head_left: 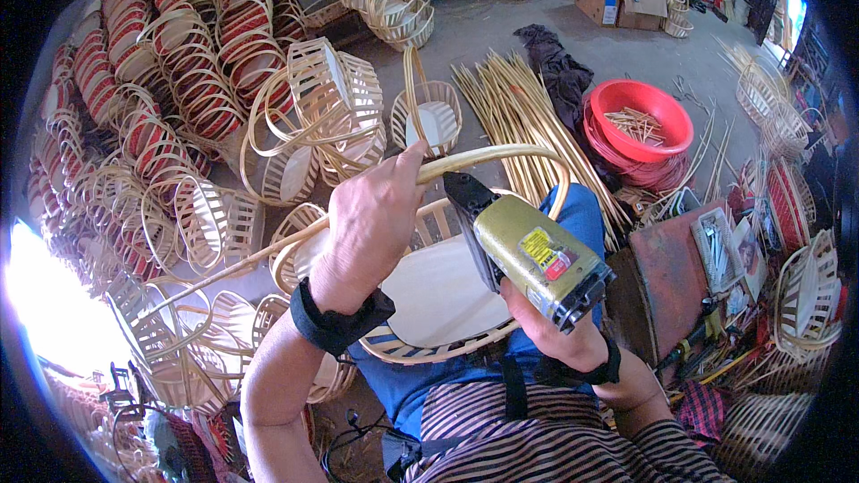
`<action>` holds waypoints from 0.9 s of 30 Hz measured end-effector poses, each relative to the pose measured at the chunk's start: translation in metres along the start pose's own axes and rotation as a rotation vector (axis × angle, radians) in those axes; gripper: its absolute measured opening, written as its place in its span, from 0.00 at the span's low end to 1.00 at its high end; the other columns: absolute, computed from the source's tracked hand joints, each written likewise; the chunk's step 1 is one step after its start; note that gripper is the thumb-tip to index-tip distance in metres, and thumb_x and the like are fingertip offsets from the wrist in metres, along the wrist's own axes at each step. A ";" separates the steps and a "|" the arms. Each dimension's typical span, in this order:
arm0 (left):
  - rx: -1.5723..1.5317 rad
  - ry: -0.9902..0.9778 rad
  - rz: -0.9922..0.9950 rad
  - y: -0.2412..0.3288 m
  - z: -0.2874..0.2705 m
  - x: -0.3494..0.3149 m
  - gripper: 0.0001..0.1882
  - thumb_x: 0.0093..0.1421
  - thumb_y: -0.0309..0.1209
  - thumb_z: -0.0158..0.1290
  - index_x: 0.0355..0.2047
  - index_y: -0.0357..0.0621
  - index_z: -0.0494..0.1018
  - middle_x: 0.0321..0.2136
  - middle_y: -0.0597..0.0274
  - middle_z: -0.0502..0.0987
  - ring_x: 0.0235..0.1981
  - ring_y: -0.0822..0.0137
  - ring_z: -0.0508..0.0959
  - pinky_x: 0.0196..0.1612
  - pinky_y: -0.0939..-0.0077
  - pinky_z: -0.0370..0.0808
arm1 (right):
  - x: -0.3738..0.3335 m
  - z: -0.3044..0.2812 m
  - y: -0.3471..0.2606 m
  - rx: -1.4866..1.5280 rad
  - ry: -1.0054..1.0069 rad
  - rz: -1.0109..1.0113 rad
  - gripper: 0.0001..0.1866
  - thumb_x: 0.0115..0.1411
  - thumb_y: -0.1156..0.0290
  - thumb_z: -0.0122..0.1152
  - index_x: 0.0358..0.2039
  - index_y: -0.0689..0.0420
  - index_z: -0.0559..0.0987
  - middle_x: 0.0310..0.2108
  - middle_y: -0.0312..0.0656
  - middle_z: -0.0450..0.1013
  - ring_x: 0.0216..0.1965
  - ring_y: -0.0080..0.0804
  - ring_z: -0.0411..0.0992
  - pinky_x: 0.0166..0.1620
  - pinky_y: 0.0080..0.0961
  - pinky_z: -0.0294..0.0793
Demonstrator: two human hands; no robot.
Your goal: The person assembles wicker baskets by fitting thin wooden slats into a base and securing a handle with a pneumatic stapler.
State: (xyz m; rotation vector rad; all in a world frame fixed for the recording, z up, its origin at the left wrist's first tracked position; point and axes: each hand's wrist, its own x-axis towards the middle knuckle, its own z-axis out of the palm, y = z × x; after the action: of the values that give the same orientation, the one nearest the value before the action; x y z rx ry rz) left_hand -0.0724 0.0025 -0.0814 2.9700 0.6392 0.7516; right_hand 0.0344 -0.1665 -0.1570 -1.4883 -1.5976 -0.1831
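An oval woven basket with a flat pale wooden base rests on my lap. My left hand is closed around a bent cane strip, which arches over the basket. The strip's long tail runs out to the lower left. In my right hand is an olive-coloured pneumatic stapler, its black nose close to the cane and the basket's far rim. The tool's body hides most of the right fingers and part of that rim. Whether the nose touches the basket I cannot tell.
Stacked red-and-natural baskets fill the left. Ahead lie a small handled basket and a bundle of cane sticks. At right are a red basin holding short sticks, a reddish board and a tray of small parts.
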 end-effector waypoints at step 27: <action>0.199 0.349 -0.154 -0.006 -0.008 -0.030 0.18 0.45 0.30 0.53 0.39 0.50 0.68 0.16 0.65 0.65 0.18 0.67 0.69 0.21 0.76 0.66 | 0.022 -0.007 -0.008 0.395 -0.056 0.242 0.14 0.47 0.76 0.52 0.36 0.61 0.69 0.34 0.42 0.69 0.36 0.31 0.68 0.40 0.25 0.65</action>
State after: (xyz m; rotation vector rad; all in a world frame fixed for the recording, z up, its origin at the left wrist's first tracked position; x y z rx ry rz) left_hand -0.1025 -0.0039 -0.0884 2.9337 1.0007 1.2746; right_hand 0.0349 -0.1569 -0.1344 -1.3655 -1.3835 0.2979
